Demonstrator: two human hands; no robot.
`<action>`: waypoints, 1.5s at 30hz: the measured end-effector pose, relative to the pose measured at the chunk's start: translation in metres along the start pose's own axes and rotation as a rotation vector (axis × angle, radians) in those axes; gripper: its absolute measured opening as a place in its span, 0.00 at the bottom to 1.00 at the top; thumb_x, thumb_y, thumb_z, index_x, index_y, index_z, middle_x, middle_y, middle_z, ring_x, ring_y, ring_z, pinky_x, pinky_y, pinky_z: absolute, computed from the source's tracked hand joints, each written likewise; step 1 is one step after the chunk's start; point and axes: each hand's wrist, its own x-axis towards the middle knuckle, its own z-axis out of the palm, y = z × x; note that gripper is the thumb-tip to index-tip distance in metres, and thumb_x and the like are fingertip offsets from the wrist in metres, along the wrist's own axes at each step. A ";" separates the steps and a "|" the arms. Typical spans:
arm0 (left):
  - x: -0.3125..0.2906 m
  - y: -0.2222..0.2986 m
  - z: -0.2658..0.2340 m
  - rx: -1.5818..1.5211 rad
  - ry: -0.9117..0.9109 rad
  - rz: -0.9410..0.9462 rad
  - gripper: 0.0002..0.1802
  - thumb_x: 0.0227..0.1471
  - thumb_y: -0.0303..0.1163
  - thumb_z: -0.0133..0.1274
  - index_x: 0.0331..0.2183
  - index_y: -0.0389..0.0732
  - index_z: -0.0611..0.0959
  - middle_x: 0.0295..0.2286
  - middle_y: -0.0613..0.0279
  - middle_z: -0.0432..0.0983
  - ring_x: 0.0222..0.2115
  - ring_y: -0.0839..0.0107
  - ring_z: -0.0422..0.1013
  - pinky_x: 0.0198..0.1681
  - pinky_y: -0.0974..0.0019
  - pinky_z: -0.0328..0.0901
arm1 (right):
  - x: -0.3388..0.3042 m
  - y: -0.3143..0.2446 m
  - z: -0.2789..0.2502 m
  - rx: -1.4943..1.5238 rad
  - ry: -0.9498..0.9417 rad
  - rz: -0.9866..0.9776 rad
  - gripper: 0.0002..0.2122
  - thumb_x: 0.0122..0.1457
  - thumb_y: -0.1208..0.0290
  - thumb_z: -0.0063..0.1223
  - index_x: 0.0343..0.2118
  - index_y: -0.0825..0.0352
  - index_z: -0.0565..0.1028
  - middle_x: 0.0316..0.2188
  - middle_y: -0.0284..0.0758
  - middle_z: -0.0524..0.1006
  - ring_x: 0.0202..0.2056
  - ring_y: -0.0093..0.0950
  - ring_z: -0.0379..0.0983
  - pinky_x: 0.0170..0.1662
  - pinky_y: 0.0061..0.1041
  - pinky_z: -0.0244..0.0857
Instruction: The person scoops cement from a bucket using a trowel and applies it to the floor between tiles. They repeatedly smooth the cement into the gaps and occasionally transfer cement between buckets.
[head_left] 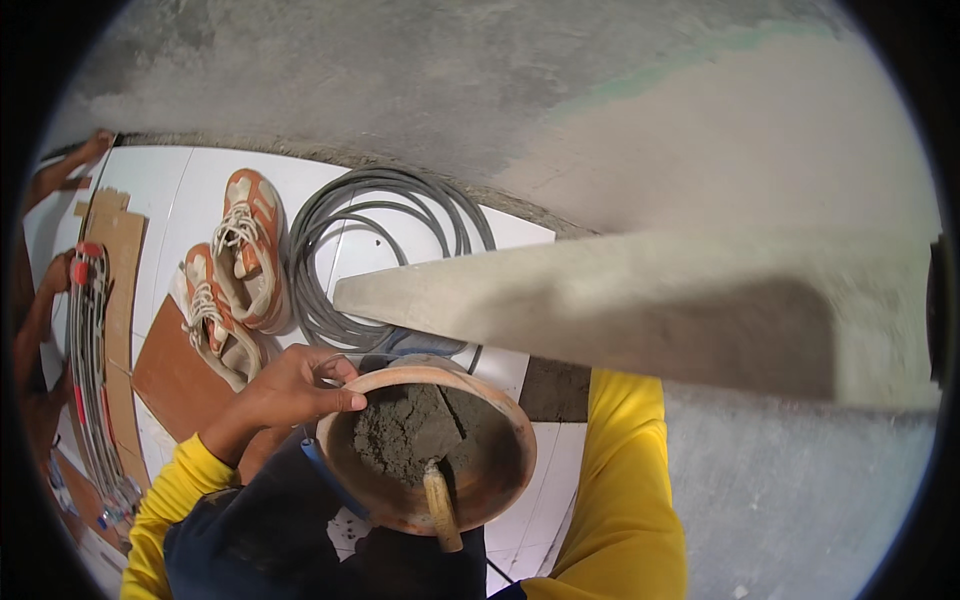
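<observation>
My left hand [290,393] grips the near-left rim of a round, mortar-stained bucket [507,470], its thumb laid over the edge. Wet grey mortar [395,435] covers much of the inside. A trowel [441,505] rests in the bucket, its blade partly in the mortar and its wooden handle pointing toward me over the near rim. My right arm, in a yellow sleeve [625,480], reaches forward and passes behind a pale, tapering plastered pillar or slab [660,310]. The right hand is hidden there.
Orange-and-cream shoes [247,250] and a coiled grey hose [310,255] lie on white tiles [150,170]. A brown tile [180,365] sits beneath the shoes. At far left, another person's hands [60,272] are near a red-and-grey tile cutter [90,340]. A grey wall [400,80] runs ahead.
</observation>
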 end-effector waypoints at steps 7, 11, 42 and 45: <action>0.005 -0.006 0.002 -0.151 -0.044 0.037 0.12 0.52 0.30 0.71 0.36 0.35 0.86 0.30 0.71 0.81 0.31 0.84 0.72 0.35 0.74 0.67 | 0.057 0.018 0.001 -0.001 -0.159 -0.123 0.11 0.61 0.66 0.56 0.42 0.61 0.86 0.34 0.45 0.85 0.40 0.45 0.82 0.47 0.40 0.73; -0.001 -0.008 0.001 -0.140 -0.013 -0.008 0.12 0.53 0.29 0.71 0.37 0.35 0.87 0.30 0.71 0.81 0.32 0.83 0.73 0.36 0.74 0.67 | 0.030 -0.007 0.005 0.078 -0.314 -0.116 0.11 0.64 0.67 0.53 0.41 0.64 0.84 0.35 0.47 0.84 0.40 0.48 0.81 0.48 0.44 0.72; 0.002 -0.002 0.010 -0.027 0.006 0.106 0.15 0.56 0.37 0.69 0.39 0.37 0.87 0.28 0.71 0.80 0.31 0.83 0.70 0.36 0.72 0.66 | 0.032 0.008 -0.014 0.000 0.137 -0.288 0.11 0.66 0.68 0.48 0.37 0.67 0.81 0.34 0.51 0.82 0.38 0.53 0.79 0.42 0.47 0.71; -0.002 -0.010 0.011 -0.132 -0.008 0.044 0.15 0.55 0.38 0.69 0.39 0.37 0.87 0.29 0.70 0.81 0.32 0.83 0.71 0.37 0.71 0.67 | -0.004 0.012 0.026 0.005 0.097 -0.263 0.11 0.65 0.68 0.49 0.37 0.68 0.81 0.33 0.52 0.82 0.37 0.54 0.79 0.42 0.47 0.71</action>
